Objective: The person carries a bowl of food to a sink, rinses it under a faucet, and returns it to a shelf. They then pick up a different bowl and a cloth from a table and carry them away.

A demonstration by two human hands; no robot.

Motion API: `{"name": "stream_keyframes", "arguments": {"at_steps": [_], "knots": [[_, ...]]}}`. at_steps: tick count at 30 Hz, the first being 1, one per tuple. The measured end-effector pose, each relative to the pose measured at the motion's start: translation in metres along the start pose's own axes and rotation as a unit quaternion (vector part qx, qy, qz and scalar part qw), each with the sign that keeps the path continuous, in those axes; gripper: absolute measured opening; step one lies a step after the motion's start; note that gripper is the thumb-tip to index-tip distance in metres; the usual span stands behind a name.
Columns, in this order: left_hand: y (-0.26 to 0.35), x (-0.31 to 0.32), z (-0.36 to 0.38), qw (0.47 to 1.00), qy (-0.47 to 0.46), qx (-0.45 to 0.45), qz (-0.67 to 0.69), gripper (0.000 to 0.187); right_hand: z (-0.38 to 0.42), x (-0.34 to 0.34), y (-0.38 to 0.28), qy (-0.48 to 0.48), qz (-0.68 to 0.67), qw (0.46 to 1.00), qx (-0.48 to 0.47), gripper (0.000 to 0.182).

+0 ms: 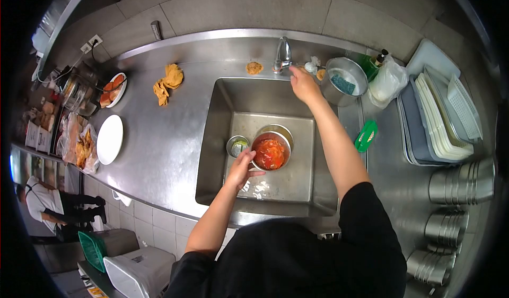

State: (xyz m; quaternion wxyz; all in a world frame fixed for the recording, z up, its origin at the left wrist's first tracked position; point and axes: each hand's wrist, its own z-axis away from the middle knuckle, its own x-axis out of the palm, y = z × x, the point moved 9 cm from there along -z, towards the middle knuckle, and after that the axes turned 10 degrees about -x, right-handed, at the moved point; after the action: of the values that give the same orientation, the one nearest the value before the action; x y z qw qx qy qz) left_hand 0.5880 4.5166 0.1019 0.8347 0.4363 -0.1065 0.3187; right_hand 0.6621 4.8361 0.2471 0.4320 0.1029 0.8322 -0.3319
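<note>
My left hand (pixel 241 171) grips the rim of a round metal bowl (pixel 287 157) from its left side, inside the sink (pixel 214 139). Wet red-orange food scraps (pixel 270 154) fill much of the bowl. Under and behind it another round metal container (pixel 281 129) partly shows. A small metal cup (pixel 236 148) with something green in it stands just left of the bowl. At the sink's back edge my right hand (pixel 305 86) is closed at the handle of the faucet (pixel 283 57); its fingertips are partly hidden.
Right of the faucet stand a metal pot (pixel 342 94) with a blue-green scouring pad, a plastic bag (pixel 388 83) and a green brush (pixel 366 136). Stacked trays (pixel 435 117) lie farther right. On the left are a yellow cloth (pixel 169 81) and a white plate (pixel 110 139). A person (pixel 58 208) stands far left.
</note>
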Motion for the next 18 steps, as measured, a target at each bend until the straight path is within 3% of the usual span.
{"name": "stream_keyframes", "arguments": {"at_steps": [5, 7, 9, 10, 12, 13, 14, 15, 16, 18], "knots": [[0.006, -0.003, 0.017, 1.0, 0.024, 0.011, 0.007, 0.073, -0.043, 0.019, 0.017, 0.056, 0.051, 0.996, -0.042, 0.042], [0.007, -0.009, 0.02, 0.999, 0.031, 0.013, 0.007, 0.072, -0.033, 0.057, 0.034, -0.123, 0.156, 0.98, 0.027, 0.04], [0.006, -0.017, 0.022, 0.999, 0.041, 0.018, 0.021, 0.072, -0.002, 0.096, 0.053, -0.296, 0.174, 0.931, 0.119, 0.037], [0.007, -0.019, 0.024, 0.999, 0.034, 0.019, 0.019, 0.074, 0.007, 0.103, 0.054, -0.299, 0.176, 0.931, 0.116, 0.037], [0.003, -0.027, 0.024, 0.999, 0.044, 0.016, 0.026, 0.073, 0.028, 0.114, 0.056, -0.224, -0.083, 0.95, 0.2, 0.036], [0.001, -0.031, 0.025, 0.998, 0.053, 0.013, 0.028, 0.072, 0.036, 0.114, 0.055, -0.227, -0.084, 0.95, 0.2, 0.036], [-0.001, -0.033, 0.026, 0.998, 0.054, 0.01, 0.03, 0.069, 0.052, 0.129, 0.05, -0.196, -0.382, 0.855, 0.292, 0.035], [-0.001, -0.034, 0.028, 0.998, 0.053, 0.01, 0.027, 0.069, 0.06, 0.137, 0.035, -0.141, -0.638, 0.669, 0.353, 0.034], [-0.001, -0.034, 0.029, 0.998, 0.052, 0.007, 0.022, 0.067, 0.061, 0.135, 0.031, -0.141, -0.67, 0.642, 0.346, 0.032], [-0.001, -0.031, 0.03, 0.999, 0.048, 0.006, 0.014, 0.065, 0.054, 0.132, 0.027, -0.142, -0.67, 0.649, 0.332, 0.033]]}}
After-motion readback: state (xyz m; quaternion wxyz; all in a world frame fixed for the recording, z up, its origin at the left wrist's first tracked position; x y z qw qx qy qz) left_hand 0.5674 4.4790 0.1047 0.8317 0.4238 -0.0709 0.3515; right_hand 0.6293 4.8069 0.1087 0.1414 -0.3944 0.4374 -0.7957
